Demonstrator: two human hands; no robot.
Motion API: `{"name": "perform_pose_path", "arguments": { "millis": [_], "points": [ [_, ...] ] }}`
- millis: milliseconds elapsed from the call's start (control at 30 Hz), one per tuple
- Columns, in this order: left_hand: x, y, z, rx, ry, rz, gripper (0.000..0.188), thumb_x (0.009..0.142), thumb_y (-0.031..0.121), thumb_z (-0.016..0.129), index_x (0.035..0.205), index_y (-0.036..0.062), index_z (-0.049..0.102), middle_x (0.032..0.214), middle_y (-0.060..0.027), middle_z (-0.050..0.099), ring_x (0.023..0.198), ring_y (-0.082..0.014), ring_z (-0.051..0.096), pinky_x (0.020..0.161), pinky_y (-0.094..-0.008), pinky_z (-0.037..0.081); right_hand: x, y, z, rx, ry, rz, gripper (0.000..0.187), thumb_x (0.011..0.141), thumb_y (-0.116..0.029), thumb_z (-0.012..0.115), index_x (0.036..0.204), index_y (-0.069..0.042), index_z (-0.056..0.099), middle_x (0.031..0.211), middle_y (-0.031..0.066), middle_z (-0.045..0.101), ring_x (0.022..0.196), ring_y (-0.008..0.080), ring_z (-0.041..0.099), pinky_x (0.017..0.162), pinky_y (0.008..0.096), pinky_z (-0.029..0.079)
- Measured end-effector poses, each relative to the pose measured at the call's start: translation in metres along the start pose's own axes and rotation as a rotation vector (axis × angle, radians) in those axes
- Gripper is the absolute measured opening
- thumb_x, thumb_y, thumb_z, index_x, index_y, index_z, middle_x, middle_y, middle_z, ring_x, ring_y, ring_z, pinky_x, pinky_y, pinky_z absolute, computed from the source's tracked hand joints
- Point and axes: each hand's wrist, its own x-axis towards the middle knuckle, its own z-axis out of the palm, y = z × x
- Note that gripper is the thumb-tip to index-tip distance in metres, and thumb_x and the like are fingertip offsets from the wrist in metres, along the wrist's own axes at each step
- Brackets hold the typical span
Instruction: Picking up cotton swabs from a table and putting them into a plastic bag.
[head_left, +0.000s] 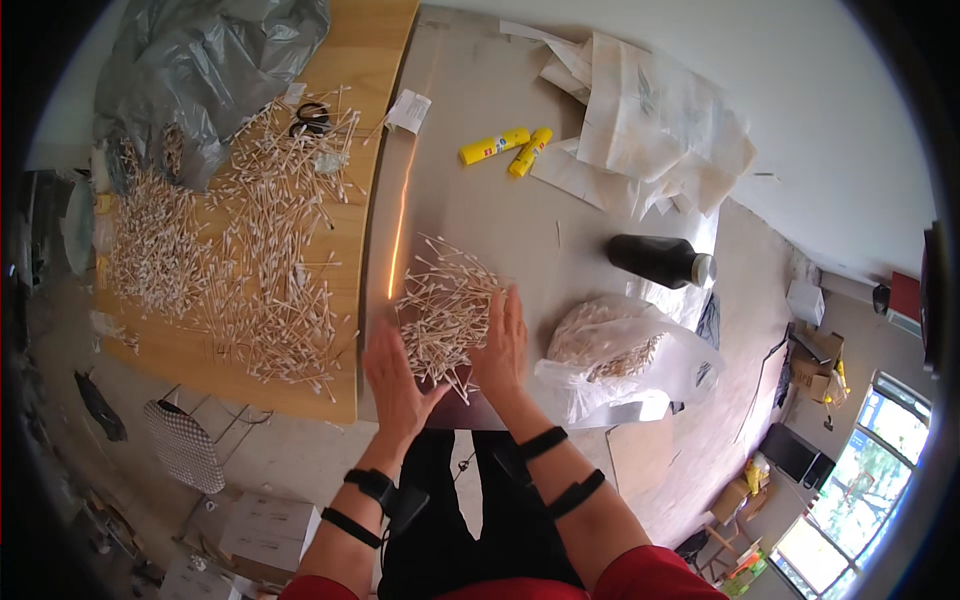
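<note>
A loose pile of cotton swabs (pixel 445 305) lies on the grey metal table near its front edge. My left hand (pixel 395 385) is at the pile's left side, fingers stretched out and thumb spread toward the swabs. On the other side, my right hand (pixel 503 345) rests along the pile's right edge with its fingers extended. Neither hand grips anything; the swabs lie between them. To the right of my right hand sits a clear plastic bag (pixel 690 365) with more cotton swabs inside.
Many more swabs (pixel 270 270) cover the wooden table (pixel 345 390) at left, with black scissors (pixel 309 120) and a grey plastic bag (pixel 215 70). Farther back are two yellow tubes (pixel 495 147), a dark bottle (pixel 650 260) and whitish sheets (pixel 650 120). A checked chair (pixel 185 445) stands below left.
</note>
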Motion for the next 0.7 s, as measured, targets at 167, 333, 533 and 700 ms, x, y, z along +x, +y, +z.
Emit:
{"name": "perform_pose_path", "arguments": {
  "millis": [167,333,533,700],
  "points": [
    [-0.022,-0.011,0.026,0.116,-0.045,-0.197,0.126,0.052,0.028,0.088,0.144,-0.0027,0.008,0.147,-0.0237,0.018,0.129,-0.0413,0.029,0.104,-0.051,0.027,0.026,0.033,0.011,-0.366,0.0,0.062,0.09,0.07,0.003,0.065,0.144,-0.028,0.024,0.147,0.0137,0.024,0.104,0.0347,0.052,0.066,0.0394,0.056],
    [0.029,0.008,0.031,0.107,0.052,-0.221,0.121,0.05,0.018,0.089,0.144,0.0007,0.013,0.13,-0.0173,0.034,0.11,-0.0378,0.047,0.085,-0.0427,0.049,0.076,0.027,-0.009,-0.328,-0.144,-0.122,0.082,0.072,0.004,0.062,0.141,-0.024,0.028,0.128,0.0116,0.038,0.104,0.0333,0.051,0.073,0.0397,0.056],
    [0.064,0.02,0.034,0.011,0.002,-0.204,0.111,0.054,0.01,0.085,0.142,0.0042,0.017,0.122,-0.0178,0.035,0.107,-0.0394,0.048,0.087,-0.0433,0.047,0.076,0.017,0.006,-0.218,-0.213,-0.226,0.061,0.074,0.002,0.06,0.129,-0.017,0.04,0.117,0.0096,0.045,0.105,0.0302,0.052,0.077,0.0377,0.055],
    [0.078,0.018,0.053,-0.111,0.085,-0.193,0.097,0.061,0.004,0.078,0.14,0.0037,0.021,0.121,-0.0173,0.035,0.108,-0.038,0.049,0.088,-0.0431,0.046,0.062,0.016,0.015,-0.117,-0.241,-0.198,0.064,0.069,0.0,0.066,0.127,-0.014,0.041,0.117,0.0097,0.047,0.109,0.0312,0.05,0.083,0.0399,0.051]
  ]
}}
